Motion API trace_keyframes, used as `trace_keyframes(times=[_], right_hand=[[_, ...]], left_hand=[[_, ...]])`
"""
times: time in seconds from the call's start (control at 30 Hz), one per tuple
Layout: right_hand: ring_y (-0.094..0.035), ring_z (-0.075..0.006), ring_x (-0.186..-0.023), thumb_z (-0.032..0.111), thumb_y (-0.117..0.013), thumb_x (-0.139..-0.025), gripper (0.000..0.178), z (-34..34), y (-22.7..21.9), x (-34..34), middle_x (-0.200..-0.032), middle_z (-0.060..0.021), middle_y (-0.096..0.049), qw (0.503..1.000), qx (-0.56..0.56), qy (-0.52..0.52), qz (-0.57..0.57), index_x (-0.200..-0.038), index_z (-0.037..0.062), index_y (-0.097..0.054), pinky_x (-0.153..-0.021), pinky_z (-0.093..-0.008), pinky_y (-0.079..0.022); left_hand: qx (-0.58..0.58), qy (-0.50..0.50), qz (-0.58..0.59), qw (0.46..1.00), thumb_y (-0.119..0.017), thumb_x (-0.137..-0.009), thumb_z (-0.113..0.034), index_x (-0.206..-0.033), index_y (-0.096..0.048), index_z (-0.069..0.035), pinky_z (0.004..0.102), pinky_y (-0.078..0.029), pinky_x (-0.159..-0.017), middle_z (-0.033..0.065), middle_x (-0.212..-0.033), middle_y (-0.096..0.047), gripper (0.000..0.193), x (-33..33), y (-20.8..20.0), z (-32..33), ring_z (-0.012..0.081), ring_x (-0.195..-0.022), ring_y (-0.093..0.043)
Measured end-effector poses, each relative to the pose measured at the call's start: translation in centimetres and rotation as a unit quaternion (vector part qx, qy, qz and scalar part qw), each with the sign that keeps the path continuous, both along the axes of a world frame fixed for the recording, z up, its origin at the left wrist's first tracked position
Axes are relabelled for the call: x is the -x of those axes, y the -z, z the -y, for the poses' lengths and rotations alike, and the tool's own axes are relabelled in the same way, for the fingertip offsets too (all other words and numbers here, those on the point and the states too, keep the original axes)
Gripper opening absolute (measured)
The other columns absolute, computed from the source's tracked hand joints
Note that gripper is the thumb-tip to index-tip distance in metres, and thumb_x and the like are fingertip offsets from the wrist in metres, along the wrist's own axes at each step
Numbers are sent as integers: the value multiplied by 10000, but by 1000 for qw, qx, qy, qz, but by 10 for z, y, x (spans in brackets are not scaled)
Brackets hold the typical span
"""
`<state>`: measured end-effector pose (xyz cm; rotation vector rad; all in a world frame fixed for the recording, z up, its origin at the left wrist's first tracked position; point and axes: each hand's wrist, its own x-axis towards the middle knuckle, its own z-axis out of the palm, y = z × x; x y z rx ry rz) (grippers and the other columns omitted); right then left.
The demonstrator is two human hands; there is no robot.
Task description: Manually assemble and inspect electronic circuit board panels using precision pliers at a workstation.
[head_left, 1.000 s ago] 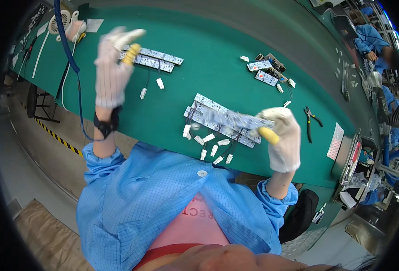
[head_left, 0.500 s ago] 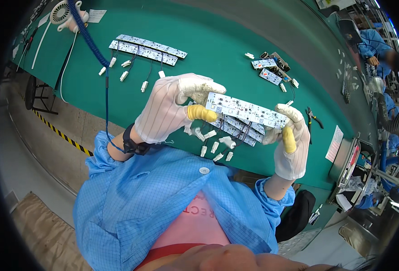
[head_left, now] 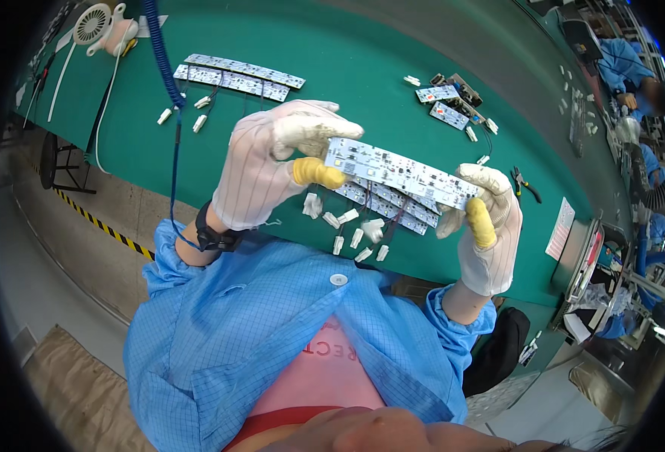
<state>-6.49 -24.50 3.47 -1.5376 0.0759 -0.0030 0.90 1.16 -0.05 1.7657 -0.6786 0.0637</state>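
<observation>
Between my two gloved hands a long white circuit board is raised above the bench, its component side facing up. My left hand pinches the left end, a yellow cover on the thumb pressed to the edge. At the other end my right hand grips with its yellow-covered thumb and fingers. Below the held board lie several similar circuit boards, partly hidden by it. Dark wires run from them to white connectors near the bench's front edge. A dark strap with a coiled cord circles my left wrist.
More circuit boards with wired connectors lie at the back left. Smaller boards sit at the back right. Cutting pliers and a printed sheet are to my right. A blue coiled cord hangs at left, near a fan.
Both hands still hold the board. My left hand and its end of the board have shifted slightly left and up in the view; my right thumb presses closer to the board's right end.
</observation>
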Motion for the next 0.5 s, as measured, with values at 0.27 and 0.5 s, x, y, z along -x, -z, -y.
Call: trace_keyframes(times=[0.27,0.5], right_hand=[[-593,-128,-545,250,-657,-874,422,-3,-8,0,-762,-86,-637,999,-22,-11,-28,-1132,-46,-502,-550,-211,-448],[-616,-154,-599,284,-633,-884,488,-2,-8,1,-811,-134,-646,999,-15,-47,-12,-1175,-77,-480,-588,-230,-473]], left_hand=[[21,-32,60,997,-702,-662,-414,-998,-698,-50,386,-490,-898,99,-845,-676,496,-2,-1,2,223,-831,-648],[32,-44,-68,996,-702,-766,-300,-1034,-679,-11,301,-477,-841,110,-1034,-655,395,0,0,1,184,-937,-629]])
